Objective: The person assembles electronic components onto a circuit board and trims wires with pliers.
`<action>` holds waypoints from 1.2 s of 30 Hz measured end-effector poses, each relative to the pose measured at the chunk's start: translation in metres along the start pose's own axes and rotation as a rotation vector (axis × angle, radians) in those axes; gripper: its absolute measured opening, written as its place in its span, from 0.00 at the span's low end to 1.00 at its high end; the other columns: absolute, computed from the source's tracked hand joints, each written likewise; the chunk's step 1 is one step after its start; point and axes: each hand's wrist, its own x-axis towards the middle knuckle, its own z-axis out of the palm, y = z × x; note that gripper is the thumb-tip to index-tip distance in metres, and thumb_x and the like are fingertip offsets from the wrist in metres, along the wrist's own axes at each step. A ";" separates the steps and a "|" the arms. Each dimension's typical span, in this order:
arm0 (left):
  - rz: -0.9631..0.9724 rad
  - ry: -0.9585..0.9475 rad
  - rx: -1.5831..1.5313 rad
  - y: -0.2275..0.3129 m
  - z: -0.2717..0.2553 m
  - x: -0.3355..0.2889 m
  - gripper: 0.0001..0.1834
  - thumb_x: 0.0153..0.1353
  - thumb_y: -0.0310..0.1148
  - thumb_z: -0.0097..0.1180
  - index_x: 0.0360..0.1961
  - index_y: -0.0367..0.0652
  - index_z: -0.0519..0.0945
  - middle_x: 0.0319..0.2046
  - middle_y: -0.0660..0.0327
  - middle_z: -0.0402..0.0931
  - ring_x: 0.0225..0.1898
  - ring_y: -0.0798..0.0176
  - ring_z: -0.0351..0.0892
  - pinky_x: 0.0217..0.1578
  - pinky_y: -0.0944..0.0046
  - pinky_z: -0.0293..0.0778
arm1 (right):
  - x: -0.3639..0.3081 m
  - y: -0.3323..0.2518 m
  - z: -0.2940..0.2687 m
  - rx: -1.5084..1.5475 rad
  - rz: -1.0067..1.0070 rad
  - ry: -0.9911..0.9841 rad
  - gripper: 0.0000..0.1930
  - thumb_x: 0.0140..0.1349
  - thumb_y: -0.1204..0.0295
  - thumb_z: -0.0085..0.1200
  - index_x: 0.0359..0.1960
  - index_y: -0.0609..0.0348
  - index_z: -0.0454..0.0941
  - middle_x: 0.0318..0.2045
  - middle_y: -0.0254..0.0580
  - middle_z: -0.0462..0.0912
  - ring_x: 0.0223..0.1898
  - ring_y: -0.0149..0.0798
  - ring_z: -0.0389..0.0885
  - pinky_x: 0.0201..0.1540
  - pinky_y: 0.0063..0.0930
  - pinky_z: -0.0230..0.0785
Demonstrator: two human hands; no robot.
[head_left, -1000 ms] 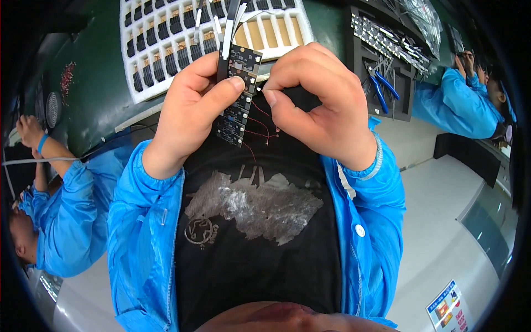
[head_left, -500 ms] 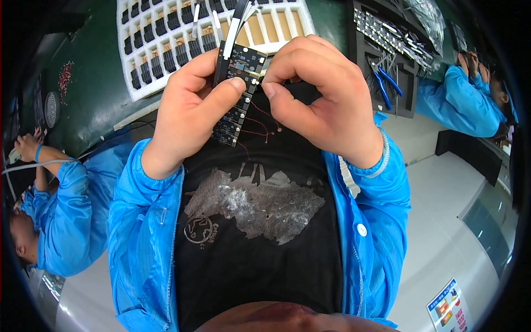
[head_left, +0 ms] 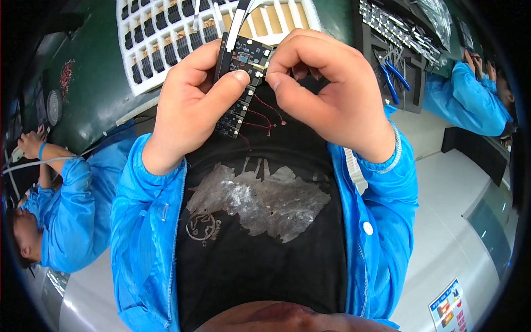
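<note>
hands (head_left: 188, 105) (head_left: 338, 94) curled — left gripping boards (head_left: 240, 108), right fingertips (head_left: 274, 82) pinched

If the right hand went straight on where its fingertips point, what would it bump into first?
Likely the black circuit board in the left hand; the right hand looks close to its edge, but depth is unclear.

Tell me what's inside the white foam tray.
The foam tray holds rows of black parts, with tan slots toward the right. The left hand and circuit boards cover part of its near side; what's behind them can't be seen.
</note>
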 end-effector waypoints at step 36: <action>0.001 0.033 0.073 -0.001 0.004 -0.001 0.14 0.69 0.22 0.55 0.54 0.33 0.78 0.44 0.65 0.79 0.44 0.76 0.76 0.47 0.71 0.73 | -0.009 0.006 0.012 0.077 0.062 0.071 0.03 0.60 0.82 0.59 0.34 0.64 0.79 0.30 0.34 0.79 0.29 0.27 0.74 0.31 0.19 0.66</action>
